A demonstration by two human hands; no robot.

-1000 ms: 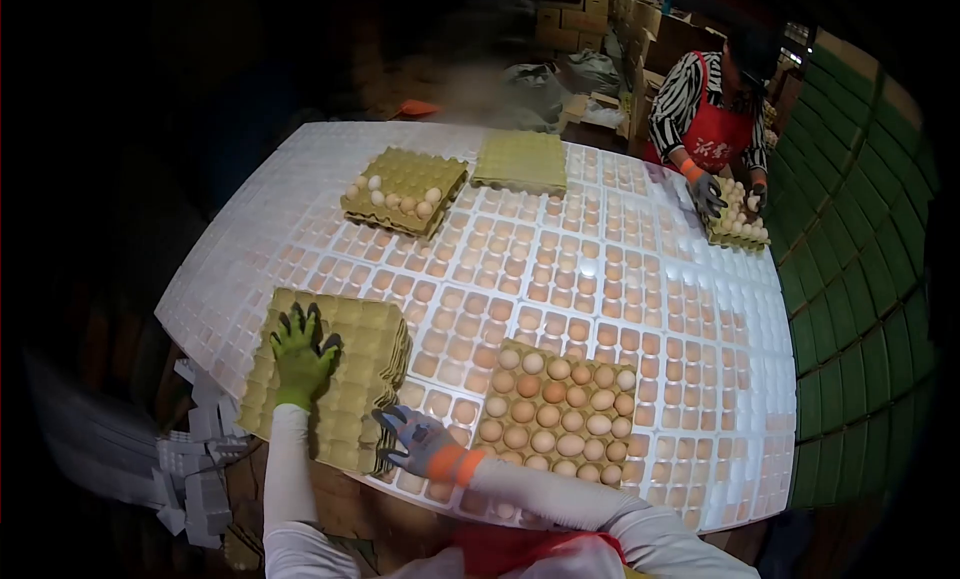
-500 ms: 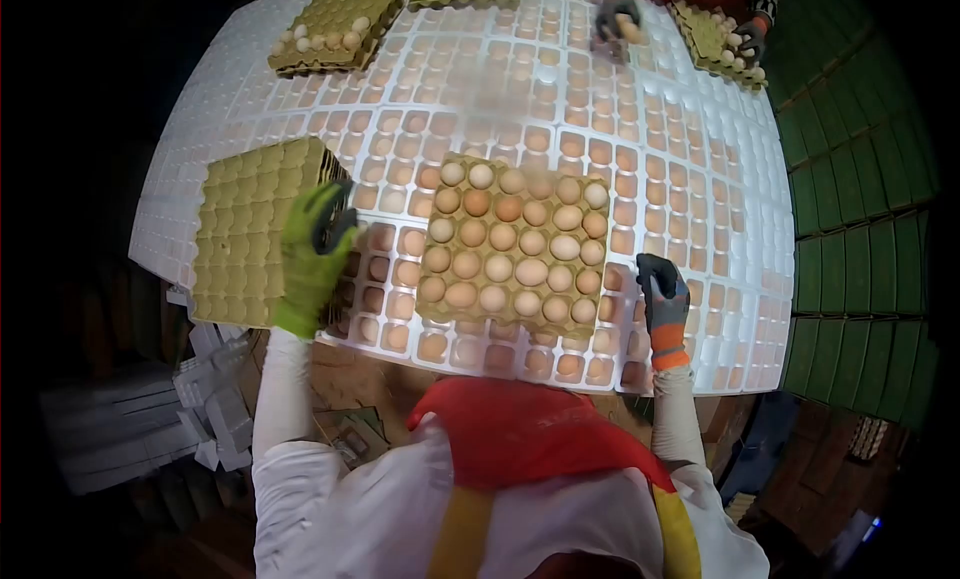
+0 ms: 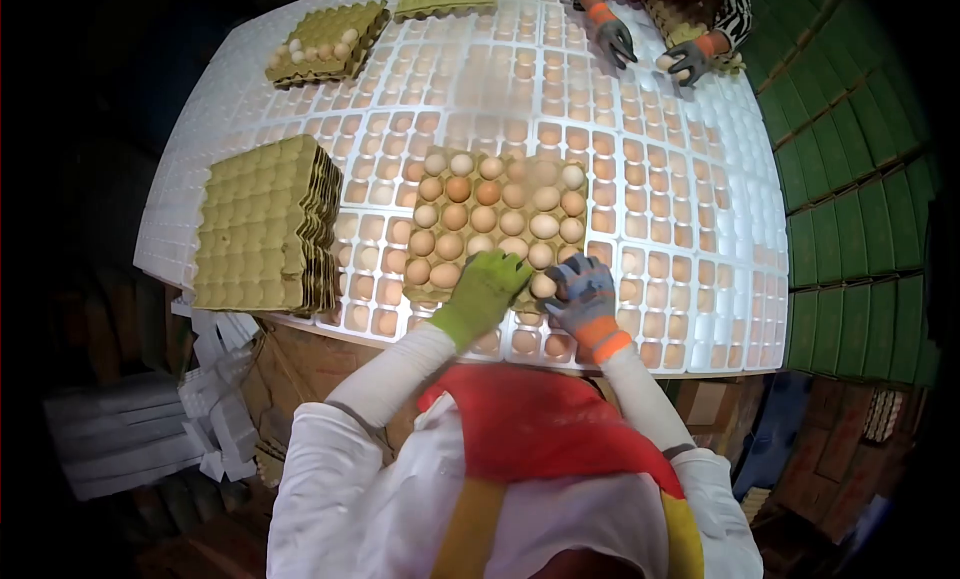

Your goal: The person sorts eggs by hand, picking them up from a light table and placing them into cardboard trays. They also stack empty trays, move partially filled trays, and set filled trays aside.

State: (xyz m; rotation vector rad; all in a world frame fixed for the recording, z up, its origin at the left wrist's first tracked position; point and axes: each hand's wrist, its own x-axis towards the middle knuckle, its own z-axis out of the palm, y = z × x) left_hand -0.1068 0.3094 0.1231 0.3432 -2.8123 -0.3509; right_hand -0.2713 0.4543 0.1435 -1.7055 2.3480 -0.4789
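Note:
A pulp egg tray (image 3: 418, 298) full of brown and pale eggs (image 3: 483, 218) lies in front of me on the white, pocketed surface. My left hand (image 3: 487, 291), in a green glove, reaches over its near edge with fingers curled down around an egg in the front rows; the fingers hide most of it. At the near right corner, my right hand (image 3: 583, 291), in a grey and orange glove, has its thumb and fingers closed about a pale egg (image 3: 543, 286). The two hands are close together, with that egg between them.
A tall stack of pulp trays (image 3: 255, 224) stands at left. White pocketed trays (image 3: 665, 354) with eggs cover the table. Farther back are a partly filled egg tray (image 3: 325, 41) and a co-worker's gloved hands (image 3: 687, 62) among eggs. Green crates (image 3: 850, 229) line the right side.
My left hand has moved right from the tray stack to the egg tray. My right hand has come left onto its near corner. The co-worker's hands have shifted.

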